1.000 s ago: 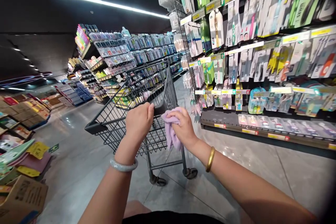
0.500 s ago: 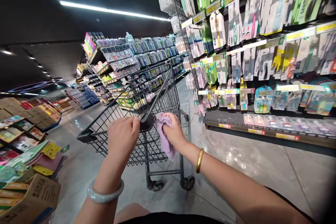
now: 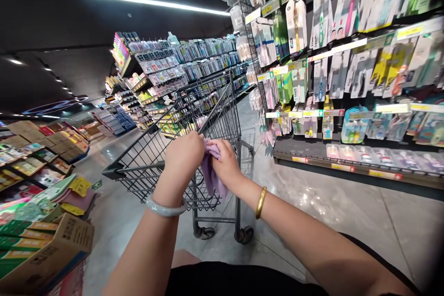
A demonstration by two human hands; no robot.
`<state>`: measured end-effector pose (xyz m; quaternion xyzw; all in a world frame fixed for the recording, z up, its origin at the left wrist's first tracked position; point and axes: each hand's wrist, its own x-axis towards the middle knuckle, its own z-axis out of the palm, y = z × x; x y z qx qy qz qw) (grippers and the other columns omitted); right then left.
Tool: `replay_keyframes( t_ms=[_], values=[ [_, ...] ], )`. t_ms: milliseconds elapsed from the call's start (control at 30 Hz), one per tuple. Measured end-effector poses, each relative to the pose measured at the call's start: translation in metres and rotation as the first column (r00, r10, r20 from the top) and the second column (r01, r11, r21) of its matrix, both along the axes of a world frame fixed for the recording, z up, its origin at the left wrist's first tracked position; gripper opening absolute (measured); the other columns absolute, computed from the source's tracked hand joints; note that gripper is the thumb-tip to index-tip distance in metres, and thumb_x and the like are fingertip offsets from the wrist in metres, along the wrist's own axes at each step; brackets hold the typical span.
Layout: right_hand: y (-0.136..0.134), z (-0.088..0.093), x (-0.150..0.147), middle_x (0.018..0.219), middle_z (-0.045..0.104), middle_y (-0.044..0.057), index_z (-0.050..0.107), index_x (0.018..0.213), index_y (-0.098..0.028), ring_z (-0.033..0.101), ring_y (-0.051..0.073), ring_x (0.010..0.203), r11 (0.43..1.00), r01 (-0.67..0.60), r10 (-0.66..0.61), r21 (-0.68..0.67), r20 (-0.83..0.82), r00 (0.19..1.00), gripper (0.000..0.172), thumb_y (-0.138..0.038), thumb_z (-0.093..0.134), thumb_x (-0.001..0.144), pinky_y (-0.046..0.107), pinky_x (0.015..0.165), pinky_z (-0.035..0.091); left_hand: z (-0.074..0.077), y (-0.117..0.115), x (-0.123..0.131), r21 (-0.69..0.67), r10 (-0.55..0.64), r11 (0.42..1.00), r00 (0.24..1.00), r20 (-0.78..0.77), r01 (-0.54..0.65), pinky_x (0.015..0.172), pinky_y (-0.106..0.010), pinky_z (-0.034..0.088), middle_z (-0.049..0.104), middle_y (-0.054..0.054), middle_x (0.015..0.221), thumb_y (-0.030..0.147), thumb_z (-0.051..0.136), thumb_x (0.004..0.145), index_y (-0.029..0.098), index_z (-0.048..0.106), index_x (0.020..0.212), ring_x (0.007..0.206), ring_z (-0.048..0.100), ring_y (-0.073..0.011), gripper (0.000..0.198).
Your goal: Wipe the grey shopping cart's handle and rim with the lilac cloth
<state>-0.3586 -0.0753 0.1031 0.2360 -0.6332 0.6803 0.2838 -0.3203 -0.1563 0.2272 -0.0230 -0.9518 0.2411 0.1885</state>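
Note:
A grey wire shopping cart [image 3: 138, 148] stands before me, its handle crossing under my hands. My left hand [image 3: 185, 158] is closed over the middle of that handle, covering the dark centre piece. Its fingertips are hidden, and its thumb side meets a purple cloth [image 3: 210, 176]. Just to the right, my right hand [image 3: 227, 166] is closed on this cloth, which is bunched against the handle and hangs below it. Whether the left fingers pinch the cloth too, I cannot tell.
On the right stands a shelf rack [image 3: 312, 150] hung with packaged toothbrushes. Farther ahead is a long stocked shelf [image 3: 194, 62]. At left, a cardboard box [image 3: 65, 245] of packets sits near low displays. The cart's wheels [image 3: 244, 235] rest on grey tiled floor [image 3: 312, 208].
My left hand has slid right along the handle and now meets the cloth and my right hand. My right hand keeps its hold on the cloth. The view has shifted slightly.

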Motion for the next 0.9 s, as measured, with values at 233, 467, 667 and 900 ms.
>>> replay_keyframes(
  t_ms=[233,467,667,900],
  values=[
    [-0.011,-0.017,0.000,0.117,0.056,0.005,0.061,0.116,-0.026,0.056,0.018,0.114,0.989,-0.040,0.037,0.142,0.025,0.999,0.049,-0.001,0.048,0.075,0.039,0.105,0.047,0.002,-0.017,0.019,0.000,0.068,0.998,0.997,-0.021,-0.068,0.066,-0.039,0.049,0.072,-0.014,0.091,0.035,0.017,0.102,0.015,0.060,0.105,0.084,0.071,-0.0336,0.047],
    [-0.022,-0.023,0.009,0.115,0.058,0.003,0.062,0.112,-0.027,0.056,0.018,0.112,0.983,-0.081,0.080,0.166,0.011,0.997,0.052,0.001,0.050,0.069,0.038,0.104,0.047,0.006,-0.047,0.042,0.066,0.139,0.988,0.990,0.033,-0.141,0.061,-0.034,0.041,0.074,-0.008,0.087,0.034,0.021,0.102,0.022,0.055,0.109,0.080,0.071,-0.0296,0.037],
    [-0.035,0.028,0.031,0.118,0.057,0.003,0.059,0.114,-0.027,0.054,0.016,0.116,0.996,-0.020,0.034,0.090,-0.159,0.987,0.047,-0.001,0.051,0.075,0.034,0.107,0.045,0.008,-0.073,0.063,0.059,0.117,0.991,0.993,0.025,-0.119,0.056,-0.030,0.030,0.072,-0.007,0.083,0.033,0.023,0.102,0.023,0.053,0.106,0.077,0.071,-0.0257,0.032],
    [-0.064,-0.004,0.027,0.121,0.054,0.007,0.062,0.112,-0.026,0.052,0.021,0.116,0.975,0.079,-0.030,0.206,-0.232,0.972,0.047,-0.003,0.055,0.073,0.041,0.104,0.048,0.011,-0.095,0.084,0.104,0.117,0.987,0.992,0.053,-0.122,0.060,-0.029,0.035,0.073,-0.007,0.087,0.035,0.023,0.102,0.023,0.056,0.110,0.080,0.071,-0.0248,0.035]
  ],
)
